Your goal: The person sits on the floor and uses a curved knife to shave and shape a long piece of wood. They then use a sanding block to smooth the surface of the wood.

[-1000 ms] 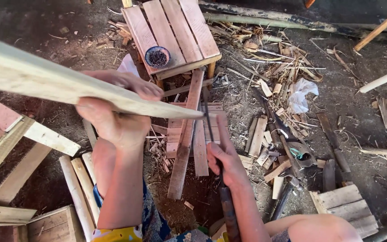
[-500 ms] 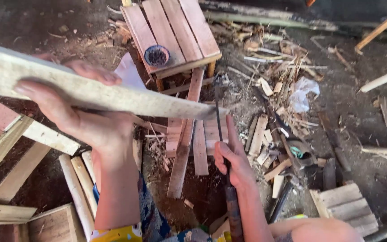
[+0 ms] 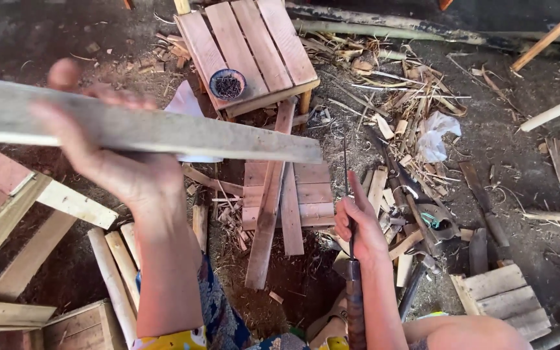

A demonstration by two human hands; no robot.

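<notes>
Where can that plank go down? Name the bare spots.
Bare dirt at top left, beyond the left hand and plank, and right of the white bag. The stool top is free beside its bowl. Crowded around the right hand: scraps and tools.

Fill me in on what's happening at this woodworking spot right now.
A person is sitting over a dirt floor littered with wood scraps. Their left hand holds up a long pale plank, lifted level across the view. Their right hand grips a thin-bladed tool with a dark handle, blade pointing away from them. Below the plank lies a half-built slatted panel. Beyond it stands a small slatted stool with a bowl of nails on top.
</notes>
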